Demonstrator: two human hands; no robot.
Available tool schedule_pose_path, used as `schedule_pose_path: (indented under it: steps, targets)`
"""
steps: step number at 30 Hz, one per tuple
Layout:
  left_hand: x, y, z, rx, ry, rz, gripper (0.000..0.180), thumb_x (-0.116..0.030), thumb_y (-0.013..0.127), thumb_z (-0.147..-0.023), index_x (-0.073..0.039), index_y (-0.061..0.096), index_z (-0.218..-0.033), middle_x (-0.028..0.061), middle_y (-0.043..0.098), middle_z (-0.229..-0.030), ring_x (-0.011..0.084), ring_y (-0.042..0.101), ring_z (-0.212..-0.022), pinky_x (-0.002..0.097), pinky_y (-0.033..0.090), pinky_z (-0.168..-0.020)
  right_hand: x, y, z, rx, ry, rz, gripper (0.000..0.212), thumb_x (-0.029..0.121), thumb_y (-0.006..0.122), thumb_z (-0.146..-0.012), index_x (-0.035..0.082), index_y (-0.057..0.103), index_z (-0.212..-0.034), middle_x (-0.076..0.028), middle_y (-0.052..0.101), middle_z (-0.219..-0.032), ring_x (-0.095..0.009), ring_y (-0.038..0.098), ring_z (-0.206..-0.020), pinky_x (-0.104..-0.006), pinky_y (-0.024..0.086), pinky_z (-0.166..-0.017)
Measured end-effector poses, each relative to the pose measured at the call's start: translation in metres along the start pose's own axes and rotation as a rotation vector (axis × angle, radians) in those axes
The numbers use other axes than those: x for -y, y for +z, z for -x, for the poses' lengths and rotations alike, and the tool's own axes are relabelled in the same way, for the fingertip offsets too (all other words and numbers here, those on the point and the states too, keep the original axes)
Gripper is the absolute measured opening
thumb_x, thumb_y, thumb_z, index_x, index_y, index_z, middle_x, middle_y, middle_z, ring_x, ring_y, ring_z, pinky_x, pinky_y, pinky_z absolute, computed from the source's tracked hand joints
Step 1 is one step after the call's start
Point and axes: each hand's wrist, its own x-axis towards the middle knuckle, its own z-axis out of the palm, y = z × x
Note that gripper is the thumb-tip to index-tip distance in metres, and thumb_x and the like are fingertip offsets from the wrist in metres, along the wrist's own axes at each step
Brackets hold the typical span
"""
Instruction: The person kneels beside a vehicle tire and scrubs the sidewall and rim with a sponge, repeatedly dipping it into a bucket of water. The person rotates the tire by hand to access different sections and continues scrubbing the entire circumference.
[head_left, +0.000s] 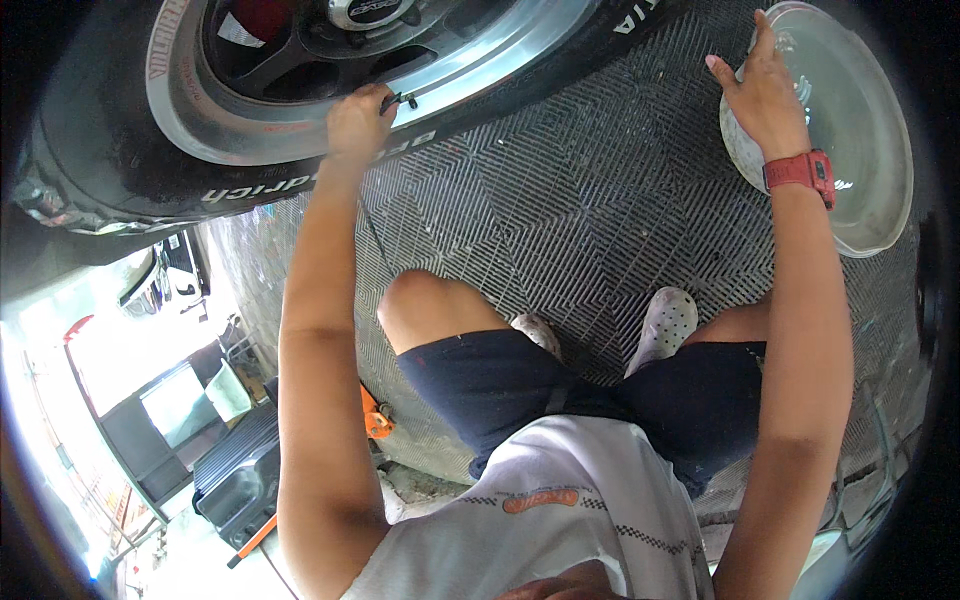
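A black tyre with raised white lettering (300, 180) surrounds a silver wheel rim (480, 75) at the upper left. My left hand (360, 125) is closed against the lower part of the rim, its fingers round a small dark-tipped tool (390, 103), mostly hidden. Right beside that tip sits a short black valve stem (411, 101). A thin dark line (375, 235), maybe a hose, runs down from near my left forearm. At the upper right my right hand (768, 95), fingers apart, lies over the near side of a round pale tub (890, 150) with cloudy, bubbly liquid inside.
Grey ribbed floor tiles (570, 170) spread between the wheel and my knees. My feet wear pale clogs (665, 320). An orange object (376, 415) lies by my left elbow, with a black case (240, 475) farther left. Cables (880, 470) lie at the lower right.
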Motion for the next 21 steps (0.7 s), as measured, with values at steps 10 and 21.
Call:
schedule_pose_path:
  steps: [10,21]
  targets:
    - [0.004,0.011,-0.001,0.001,0.055,0.104,0.027,-0.023,0.082,-0.087,-0.008,0.080,-0.110,0.0127,0.080,-0.113,0.0357,0.078,-0.098,0.0480,0.061,-0.088,0.083,-0.068,0.002,0.263,0.308,-0.061,0.105,0.033,0.076,-0.099,-0.001,0.009,-0.173,-0.036,0.046,-0.161,-0.053,0.049,-0.147,-0.0514,0.042,-0.123]
    - [0.005,0.016,-0.006,-0.048,0.074,0.112,0.025,-0.025,0.083,-0.087,-0.007,0.080,-0.104,0.0165,0.080,-0.106,0.0382,0.077,-0.097,0.0484,0.061,-0.086,0.058,-0.041,0.006,0.104,0.142,0.055,0.101,0.033,0.074,-0.100,-0.004,0.012,-0.171,-0.042,0.048,-0.156,-0.054,0.050,-0.146,-0.0522,0.042,-0.123]
